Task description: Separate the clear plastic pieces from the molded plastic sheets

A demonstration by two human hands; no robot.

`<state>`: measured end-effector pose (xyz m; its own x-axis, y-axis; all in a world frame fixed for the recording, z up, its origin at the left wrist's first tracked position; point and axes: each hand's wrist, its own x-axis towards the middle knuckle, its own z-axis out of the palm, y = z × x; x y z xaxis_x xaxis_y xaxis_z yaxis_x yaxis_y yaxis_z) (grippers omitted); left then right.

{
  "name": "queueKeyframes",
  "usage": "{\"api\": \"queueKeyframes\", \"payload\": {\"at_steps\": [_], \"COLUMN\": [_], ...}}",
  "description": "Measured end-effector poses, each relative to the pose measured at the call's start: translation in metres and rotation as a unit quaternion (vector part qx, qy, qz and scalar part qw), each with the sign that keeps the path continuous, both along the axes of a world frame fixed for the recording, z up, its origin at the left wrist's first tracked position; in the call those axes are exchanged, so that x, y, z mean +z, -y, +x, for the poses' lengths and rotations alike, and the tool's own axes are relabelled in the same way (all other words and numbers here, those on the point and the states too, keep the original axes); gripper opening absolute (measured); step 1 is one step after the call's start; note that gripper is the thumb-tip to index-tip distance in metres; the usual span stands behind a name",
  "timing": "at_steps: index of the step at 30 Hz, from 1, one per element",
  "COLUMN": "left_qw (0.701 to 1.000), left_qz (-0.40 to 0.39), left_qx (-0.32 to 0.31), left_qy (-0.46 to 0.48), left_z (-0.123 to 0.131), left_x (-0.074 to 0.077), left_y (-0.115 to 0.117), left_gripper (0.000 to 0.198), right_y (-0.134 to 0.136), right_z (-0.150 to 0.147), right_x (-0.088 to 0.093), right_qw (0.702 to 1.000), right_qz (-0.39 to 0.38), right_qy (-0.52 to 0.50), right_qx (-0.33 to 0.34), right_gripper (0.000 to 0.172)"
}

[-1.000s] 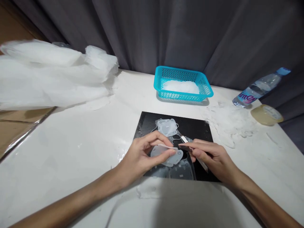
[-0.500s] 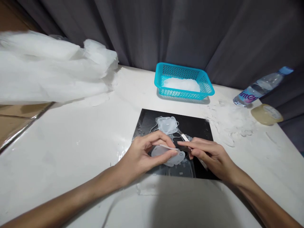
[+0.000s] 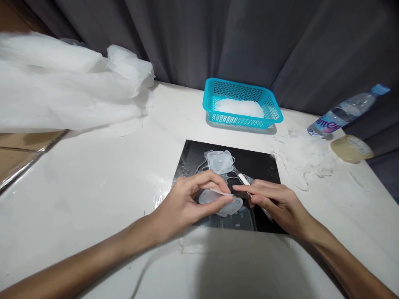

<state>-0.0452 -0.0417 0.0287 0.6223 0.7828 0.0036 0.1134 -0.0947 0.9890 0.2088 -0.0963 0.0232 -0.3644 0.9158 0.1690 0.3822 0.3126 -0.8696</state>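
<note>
Pinched between thumb and fingers of my left hand (image 3: 199, 195) is a translucent plastic piece (image 3: 225, 207), bent and held over a black board (image 3: 255, 166). My right hand (image 3: 277, 203) is closed on a slim tool, perhaps a blade; its dark end meets the right edge of the piece, and the palm hides part of it. Another translucent piece (image 3: 220, 161) lies on the board beyond my left hand, with thin clear strips around it. A small white object (image 3: 243, 179) rests just beyond my right fingertips.
A blue basket (image 3: 243, 121) holding white pieces stands behind the board. To the right are thin white scraps (image 3: 307, 160), a water bottle (image 3: 338, 116) and a tape roll (image 3: 351, 149). White sheeting (image 3: 68, 87) is piled at left.
The whole view has shifted slightly, with the table items a little higher in the picture. Both hands keep nearly the same pose and hold.
</note>
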Motion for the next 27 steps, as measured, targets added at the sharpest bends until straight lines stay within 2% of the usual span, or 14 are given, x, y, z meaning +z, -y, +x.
{"api": "queueKeyframes", "payload": {"at_steps": [27], "left_qw": [0.999], "left_qz": [0.023], "left_qx": [-0.026], "left_qy": [-0.006], "left_z": [0.0002], "left_x": [-0.0001], "left_y": [-0.0026], "left_gripper": [0.013], "right_y": [0.0042], "right_z": [0.0023], "right_x": [0.001], "right_qw": [1.0], "right_qz": [-0.015], "right_qy": [0.001], "right_qx": [0.008], "right_gripper": [0.034]}}
